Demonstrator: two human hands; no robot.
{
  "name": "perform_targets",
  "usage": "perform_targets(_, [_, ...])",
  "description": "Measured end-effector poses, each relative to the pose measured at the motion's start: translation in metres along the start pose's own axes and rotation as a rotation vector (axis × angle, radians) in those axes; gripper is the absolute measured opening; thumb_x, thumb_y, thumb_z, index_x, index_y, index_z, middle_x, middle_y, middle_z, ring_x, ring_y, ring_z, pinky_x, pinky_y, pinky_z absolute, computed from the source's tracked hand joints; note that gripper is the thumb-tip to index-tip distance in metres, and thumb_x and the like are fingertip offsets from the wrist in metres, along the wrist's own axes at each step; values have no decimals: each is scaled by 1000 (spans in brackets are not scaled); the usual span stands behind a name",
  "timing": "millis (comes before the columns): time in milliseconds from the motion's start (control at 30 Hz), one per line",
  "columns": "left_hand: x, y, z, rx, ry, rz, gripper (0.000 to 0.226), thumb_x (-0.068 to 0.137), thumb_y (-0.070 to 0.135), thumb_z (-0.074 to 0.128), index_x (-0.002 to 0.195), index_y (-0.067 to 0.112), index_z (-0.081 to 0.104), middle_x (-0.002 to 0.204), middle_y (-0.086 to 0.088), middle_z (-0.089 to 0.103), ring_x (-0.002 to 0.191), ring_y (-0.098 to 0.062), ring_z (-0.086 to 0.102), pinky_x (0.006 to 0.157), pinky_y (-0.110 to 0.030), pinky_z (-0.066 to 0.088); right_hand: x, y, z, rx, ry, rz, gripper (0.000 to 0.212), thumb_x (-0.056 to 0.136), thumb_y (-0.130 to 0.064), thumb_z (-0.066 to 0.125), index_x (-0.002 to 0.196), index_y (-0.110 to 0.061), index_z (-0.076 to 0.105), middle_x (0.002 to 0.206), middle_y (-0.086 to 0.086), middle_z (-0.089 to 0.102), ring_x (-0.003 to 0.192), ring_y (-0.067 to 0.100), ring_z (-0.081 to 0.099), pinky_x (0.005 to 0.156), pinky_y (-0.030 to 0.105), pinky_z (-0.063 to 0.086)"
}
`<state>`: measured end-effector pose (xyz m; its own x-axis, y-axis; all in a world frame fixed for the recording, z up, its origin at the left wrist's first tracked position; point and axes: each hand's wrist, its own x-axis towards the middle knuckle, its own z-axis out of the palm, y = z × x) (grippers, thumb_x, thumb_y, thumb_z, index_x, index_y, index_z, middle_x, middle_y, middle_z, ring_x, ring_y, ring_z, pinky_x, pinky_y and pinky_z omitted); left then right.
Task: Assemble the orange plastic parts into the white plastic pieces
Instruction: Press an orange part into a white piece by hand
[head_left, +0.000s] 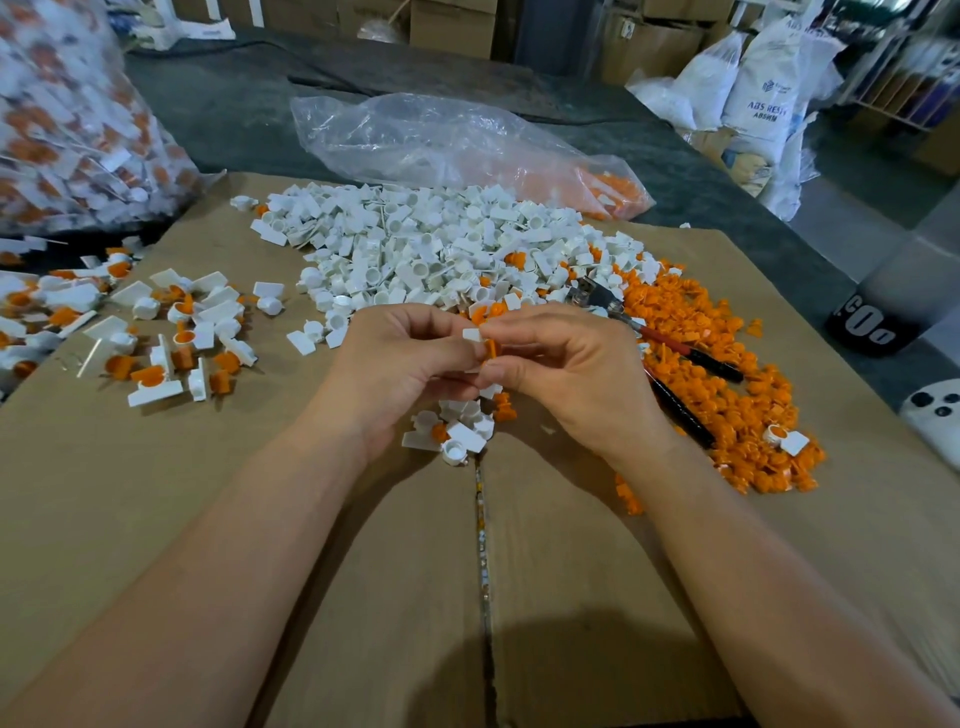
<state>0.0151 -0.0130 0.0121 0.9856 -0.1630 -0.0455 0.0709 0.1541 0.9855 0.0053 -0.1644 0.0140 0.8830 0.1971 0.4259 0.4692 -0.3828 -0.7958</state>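
So we're mid-press here. Our left hand has its grip pinched on a small white piece. Our right hand has its grip pinched on an orange part that sits right against the white one. Both are held up just above the cardboard on the table. We can't tell if the orange one is fully seated, because fingers cover the joint.

What should work, we reckon:
- Hold the white piece steady in the left.
- Line the orange plug up square with the round cup.
- Push straight in with the thumb, since a tilted plug would probably jam or pop back out.

Judging by the loose heaps, there's loads left to do.

Stuff-wise, left to right:
- A big clear bag of crinkly film, stuffed with white-and-orange bits.
- A scatter of finished pieces, each a flat white tab with a round cup and orange showing in it.
- The white pile in the middle, which looks like hard, smooth plastic.
- The orange pile right of our hands, all small stubby plugs.
- Pliers lying in the orange pile, with red and black handles.

We'd guess it's all light and slippery, so easy to fumble.
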Motion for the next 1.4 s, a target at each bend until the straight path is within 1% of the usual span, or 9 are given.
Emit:
perform_targets(200, [-1, 1, 1, 32, -30, -6, 25, 74, -7, 66, 56, 11, 66, 54, -9, 65, 49, -15, 64, 47, -19, 52, -1, -1, -3, 58, -33, 62, 34, 69, -3, 74, 96, -23, 66, 84, -10, 65, 76, 4, 66, 75, 21, 54])
perform_targets(267, [-1, 2, 0, -1, -24, -8, 30, 74, -7, 65, 52, 13, 66, 53, -8, 65, 46, -15, 62, 46, -18, 50, 0, -1, -3, 102, -43, 101, 42, 66, -3, 76, 96, -30, 63, 89, -8, 66, 77, 5, 66, 75, 23, 55])
perform_targets(367, [-2, 5, 1, -1, -24, -1, 29, 71, -7, 67, 50, 13, 67, 53, -6, 65, 46, -15, 63, 45, -18, 50, 1, -2, -5, 111, -53, 137, 49, 63, -4, 79, 102, -28, 61, 95, -9, 65, 79, 3, 64, 77, 23, 55])
perform_targets(600, [-2, 6, 0, 21, -2, -13, 24, 69, -5, 70, 53, 13, 68, 55, -7, 66, 48, -13, 64, 44, -17, 49, -1, -3, -4, 146, -49, 92, 34, 67, 4, 73, 93, -16, 65, 87, 2, 67, 79, 14, 68, 76, 26, 56])
perform_targets(767, [-1, 5, -1, 25, 15, -49, 14, 70, -3, 69, 64, 9, 65, 51, -4, 63, 42, -10, 58, 37, -15, 40, 0, -1, -5, 130, -74, 43, 42, 70, 9, 70, 86, -30, 63, 85, -11, 65, 73, -1, 64, 72, 17, 53])
perform_targets(900, [-1, 6, -1, 15, 3, -61, 12, 72, -5, 67, 66, 5, 64, 49, -4, 62, 41, -9, 57, 36, -15, 40, 0, 0, -4, 143, -69, -35, 44, 69, 7, 70, 100, -23, 63, 80, -17, 66, 74, -2, 65, 70, 13, 50])
perform_targets(1133, [-1, 4, 0, -6, -35, -95, 11, 71, -5, 67, 67, 5, 64, 53, -7, 64, 44, -11, 60, 41, -16, 47, -1, 2, -4, -31, -14, -123, 32, 70, -8, 73, 98, -20, 64, 80, 1, 65, 75, 18, 64, 72, 34, 54])
perform_targets(1267, [0, 3, 0, -12, -36, -95, 12, 73, -5, 66, 67, 5, 65, 55, -8, 65, 45, -11, 61, 42, -16, 48, 0, 4, -5, -77, -19, -125, 30, 71, -9, 73, 98, -17, 65, 81, -1, 65, 75, 16, 63, 71, 33, 54])
perform_targets(1400, [0, 3, 0, -4, -29, -86, 12, 73, -6, 66, 67, 4, 64, 55, -8, 65, 45, -11, 60, 43, -16, 48, 0, 4, -4, -66, -18, -89, 29, 70, -8, 74, 97, -15, 67, 84, 6, 67, 77, 19, 64, 73, 33, 54])
